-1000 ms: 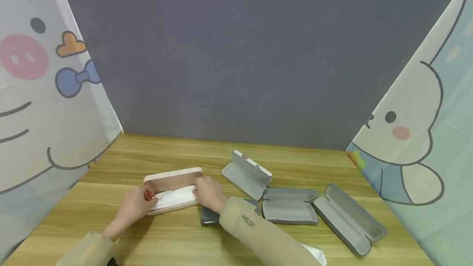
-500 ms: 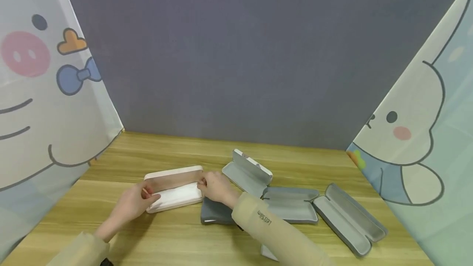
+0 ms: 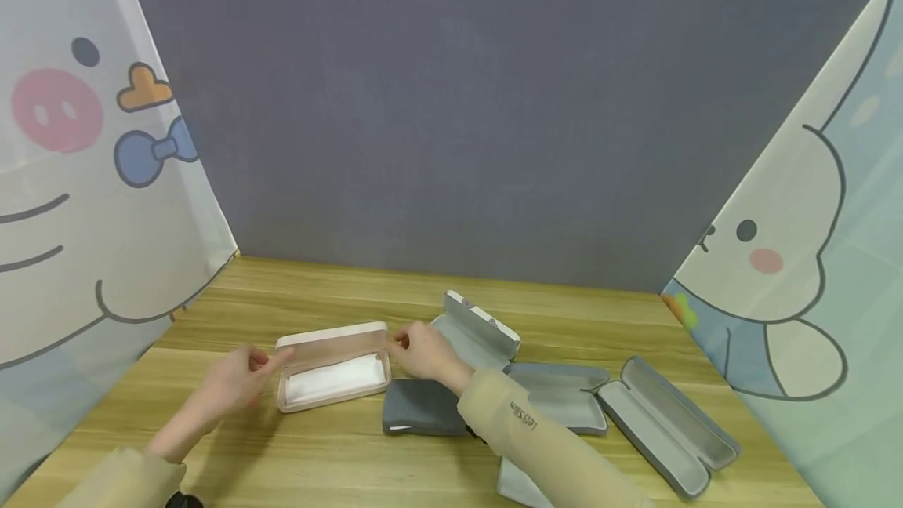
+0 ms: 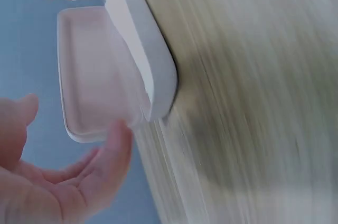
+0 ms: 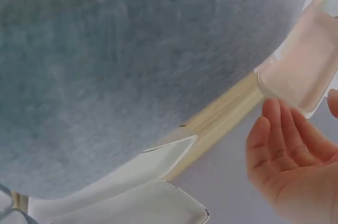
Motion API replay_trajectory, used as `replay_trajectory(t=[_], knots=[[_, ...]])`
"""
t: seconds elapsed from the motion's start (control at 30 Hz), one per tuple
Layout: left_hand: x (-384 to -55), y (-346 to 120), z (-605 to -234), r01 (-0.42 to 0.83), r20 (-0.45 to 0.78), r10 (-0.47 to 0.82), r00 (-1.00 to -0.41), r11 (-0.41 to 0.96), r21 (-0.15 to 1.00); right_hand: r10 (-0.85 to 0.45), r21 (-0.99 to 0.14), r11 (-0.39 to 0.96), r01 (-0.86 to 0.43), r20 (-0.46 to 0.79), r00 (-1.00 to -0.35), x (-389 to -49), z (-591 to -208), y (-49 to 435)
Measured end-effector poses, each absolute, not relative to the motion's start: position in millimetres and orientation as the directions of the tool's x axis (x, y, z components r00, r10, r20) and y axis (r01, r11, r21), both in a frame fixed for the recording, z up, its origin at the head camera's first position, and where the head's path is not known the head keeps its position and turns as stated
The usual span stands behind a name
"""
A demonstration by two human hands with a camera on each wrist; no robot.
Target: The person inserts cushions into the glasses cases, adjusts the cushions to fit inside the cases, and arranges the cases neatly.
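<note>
1. Standing behind the wooden table (image 3: 317,465), a dark grey panel (image 3: 451,100) fills the background
2. The table bears several cases, spread from left to right
3. Three open cases stand on the right: a long grey case (image 3: 656,422), a wider grey case (image 3: 567,402) partly hidden by the right sleeve (image 3: 536,437), and a white-lidded case (image 3: 477,335)
4. A pale pink case (image 3: 317,350) stands open on the left half, lid raised, between both hands
5. A dark grey case (image 3: 423,406) lies just beside its right end
6. The left hand (image 3: 238,380) is at its left end, thumb and fingers apart
7. The right hand (image 3: 426,351) is at its right end, thumb apart from the fingers; I cannot tell whether they touch the lid
8. A white cloth (image 3: 337,379) lies inside the pink case's base
</note>
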State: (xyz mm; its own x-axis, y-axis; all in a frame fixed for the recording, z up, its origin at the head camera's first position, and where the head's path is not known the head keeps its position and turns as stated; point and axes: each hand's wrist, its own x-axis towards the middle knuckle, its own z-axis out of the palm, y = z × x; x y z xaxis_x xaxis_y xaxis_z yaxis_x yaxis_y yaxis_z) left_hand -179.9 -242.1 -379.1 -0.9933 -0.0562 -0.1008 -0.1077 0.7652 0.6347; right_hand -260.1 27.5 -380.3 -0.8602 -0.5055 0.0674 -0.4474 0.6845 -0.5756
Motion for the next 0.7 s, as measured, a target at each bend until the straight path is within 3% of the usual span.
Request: replay_trajectory(t=[0.2, 0.4, 0.7], knots=[[-187.1, -240.7, -377.5, -0.149, -0.191, -0.02, -0.981, 0.707, 0.691, -0.427, -0.651, 0.683, -0.33, 0.01, -0.904, -263.8, -376.5, 25.0], [-192.0, -236.8, -376.9, -0.148, -0.212, 0.004, -0.977, 0.705, 0.693, -0.38, -0.611, 0.75, -0.255, -0.083, -0.921, -263.9, -372.3, 16.3], [-194.6, -232.6, -377.8, -0.159, -0.248, 0.029, -0.968, 0.696, 0.7, -0.346, -0.649, 0.744, -0.162, -0.167, -0.923, -264.7, -376.1, 8.7]])
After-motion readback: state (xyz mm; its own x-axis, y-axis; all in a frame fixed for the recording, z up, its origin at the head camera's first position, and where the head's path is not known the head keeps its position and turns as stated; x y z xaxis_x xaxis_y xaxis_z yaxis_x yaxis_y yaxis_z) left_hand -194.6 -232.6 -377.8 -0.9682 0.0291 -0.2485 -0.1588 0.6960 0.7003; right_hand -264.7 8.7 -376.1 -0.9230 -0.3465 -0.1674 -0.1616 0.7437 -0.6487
